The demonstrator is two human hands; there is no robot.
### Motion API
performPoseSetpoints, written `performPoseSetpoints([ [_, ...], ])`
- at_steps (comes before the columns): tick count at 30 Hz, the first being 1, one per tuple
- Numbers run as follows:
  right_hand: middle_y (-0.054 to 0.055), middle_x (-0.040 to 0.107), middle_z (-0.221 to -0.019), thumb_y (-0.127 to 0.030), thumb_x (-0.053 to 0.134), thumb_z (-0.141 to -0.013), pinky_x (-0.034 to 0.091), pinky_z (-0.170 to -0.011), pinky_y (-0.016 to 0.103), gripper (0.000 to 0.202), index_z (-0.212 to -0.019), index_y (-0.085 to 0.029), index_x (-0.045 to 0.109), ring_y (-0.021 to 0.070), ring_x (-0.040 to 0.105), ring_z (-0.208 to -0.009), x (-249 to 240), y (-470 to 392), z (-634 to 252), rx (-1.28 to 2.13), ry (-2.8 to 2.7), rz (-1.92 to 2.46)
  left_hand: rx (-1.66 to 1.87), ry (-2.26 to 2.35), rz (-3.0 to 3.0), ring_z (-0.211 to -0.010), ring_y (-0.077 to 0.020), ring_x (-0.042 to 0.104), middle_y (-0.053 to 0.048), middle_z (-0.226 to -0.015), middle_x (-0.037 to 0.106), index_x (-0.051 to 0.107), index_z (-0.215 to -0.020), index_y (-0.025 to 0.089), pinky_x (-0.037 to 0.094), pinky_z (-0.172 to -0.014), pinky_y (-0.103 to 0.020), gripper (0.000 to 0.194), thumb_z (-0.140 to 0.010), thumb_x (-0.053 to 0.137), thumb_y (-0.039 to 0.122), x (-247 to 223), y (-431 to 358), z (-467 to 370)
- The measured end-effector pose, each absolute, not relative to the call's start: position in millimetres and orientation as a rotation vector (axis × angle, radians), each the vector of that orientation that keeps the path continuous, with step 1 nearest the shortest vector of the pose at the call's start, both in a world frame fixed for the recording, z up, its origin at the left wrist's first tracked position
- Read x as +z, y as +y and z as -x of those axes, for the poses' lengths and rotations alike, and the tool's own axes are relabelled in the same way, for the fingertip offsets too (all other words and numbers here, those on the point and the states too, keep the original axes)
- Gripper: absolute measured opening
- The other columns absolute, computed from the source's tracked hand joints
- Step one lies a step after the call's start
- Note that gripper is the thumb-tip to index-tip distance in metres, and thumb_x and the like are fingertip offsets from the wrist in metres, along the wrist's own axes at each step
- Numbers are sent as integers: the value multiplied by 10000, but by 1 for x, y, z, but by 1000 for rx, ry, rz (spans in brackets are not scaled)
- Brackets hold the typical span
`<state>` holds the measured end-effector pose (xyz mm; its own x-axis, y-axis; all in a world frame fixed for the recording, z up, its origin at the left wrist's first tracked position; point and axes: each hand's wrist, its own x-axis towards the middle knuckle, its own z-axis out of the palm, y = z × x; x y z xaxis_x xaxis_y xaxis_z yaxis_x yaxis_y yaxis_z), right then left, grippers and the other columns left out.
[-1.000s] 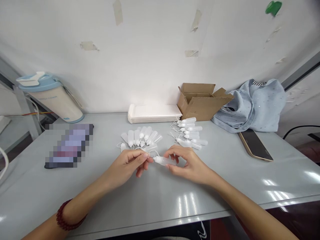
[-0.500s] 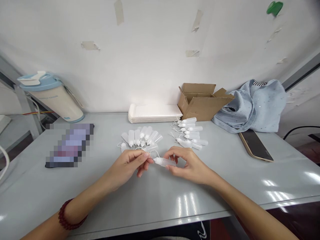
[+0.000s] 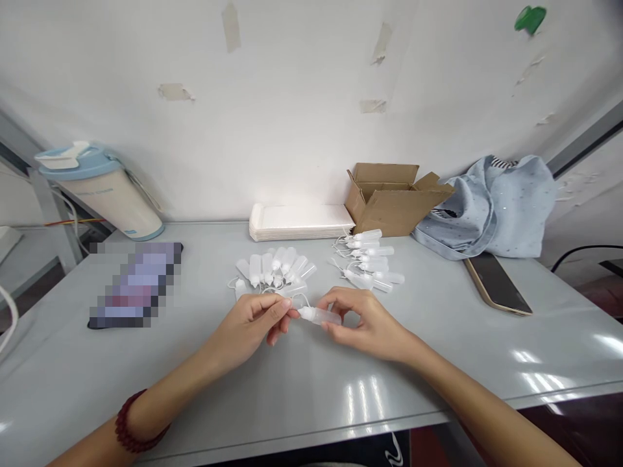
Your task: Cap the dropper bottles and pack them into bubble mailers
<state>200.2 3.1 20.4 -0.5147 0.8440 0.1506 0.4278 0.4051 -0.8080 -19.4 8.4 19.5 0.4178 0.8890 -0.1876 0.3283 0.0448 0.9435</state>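
My right hand [image 3: 363, 321] pinches a small translucent squeeze bottle [image 3: 324, 316] between thumb and fingers. The bottle lies sideways above the table, its white nozzle pointing left. From its neck a thin white strap [image 3: 302, 295] loops up to my left hand [image 3: 260, 318], whose thumb and forefinger are closed on the strap's far end, right by the nozzle; whatever sits at that end is hidden by the fingers. Just behind my left hand lies a cluster of similar bottles [image 3: 277, 261]. More bottles with straps, in a loose column [image 3: 374, 263], rest beyond my right hand.
Along the wall are a stack of white padded mailers [image 3: 302, 220], an open cardboard box [image 3: 396, 207] and a light blue cloth bag [image 3: 506, 211]. A phone [image 3: 496, 283] lies at right, a blurred-out device [image 3: 136, 285] at left, beside a tumbler [image 3: 109, 191]. The grey table [image 3: 272, 402] ends close in front.
Both hands and the bottle keep nearly the same pose. The whole view has shifted only very slightly.
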Motion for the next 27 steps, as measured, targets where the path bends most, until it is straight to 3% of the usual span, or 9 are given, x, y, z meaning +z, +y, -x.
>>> performPoseSetpoints([
  [10,20,620,-801,-193,569,-775,440,-560,230,100,-865,-181,609,105,516,-612,18,1,-197,940,-2111,1110,653,1204,-1687,-485,-103,463,15,-613,543,617,-714,169,393,-499,-224,369,-884,403,416,18,3,14],
  [21,7,593,-799,-196,587,-789,415,-521,199,115,-896,-164,615,84,494,-600,15,-3,-195,1063,-2080,1079,597,1170,-1778,-480,-102,421,43,-550,437,586,-715,175,356,-478,-209,353,-904,386,397,16,3,16],
  [27,7,608,-805,-203,574,-805,417,-502,195,127,-919,-179,623,84,501,-593,18,-3,-195,1105,-2035,1085,584,1189,-1847,-537,-113,427,37,-570,429,508,-622,178,364,-512,-209,359,-896,413,390,25,6,21],
])
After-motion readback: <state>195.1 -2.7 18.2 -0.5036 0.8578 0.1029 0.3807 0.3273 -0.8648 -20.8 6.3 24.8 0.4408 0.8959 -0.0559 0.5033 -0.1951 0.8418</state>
